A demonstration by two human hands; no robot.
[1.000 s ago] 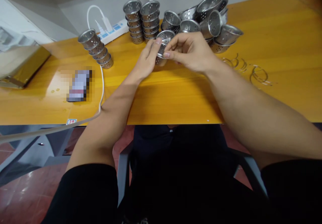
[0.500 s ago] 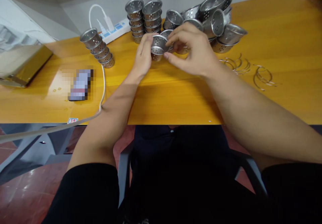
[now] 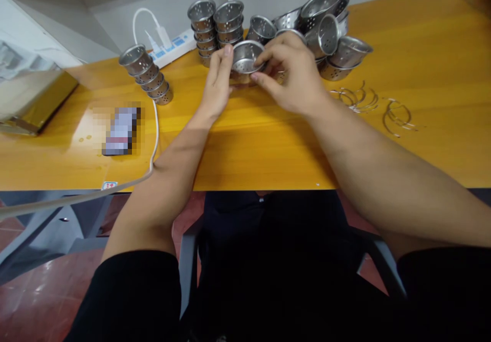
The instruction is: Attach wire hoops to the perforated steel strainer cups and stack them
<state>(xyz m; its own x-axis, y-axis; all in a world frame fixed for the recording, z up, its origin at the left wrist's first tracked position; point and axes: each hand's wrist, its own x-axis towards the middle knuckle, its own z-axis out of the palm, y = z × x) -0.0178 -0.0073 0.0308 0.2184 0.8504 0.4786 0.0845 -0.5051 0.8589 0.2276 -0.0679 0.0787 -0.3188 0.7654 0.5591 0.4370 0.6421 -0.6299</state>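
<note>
Strainer cup (image 3: pixel 245 59): tipped mouth-up since before.
Left hand (image 3: pixel 218 83): gripped its side.
Right hand (image 3: pixel 293 76): pinched its rim.

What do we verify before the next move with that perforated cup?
1. Perforated cup gripped on both sides: ok, left hand and right hand pinch it.
2. Cup's open side in view: ok, its inside faces the camera.
3. Wire fitted on the cup: cannot tell, the hands cover part of the rim.
4. Wire rings on the table: ok, lying at the right, apart from both hands.
5. Leaning stack upright: not ok, it tilts.
6. Gap to the upright stacks behind the cup: cannot tell.
</note>
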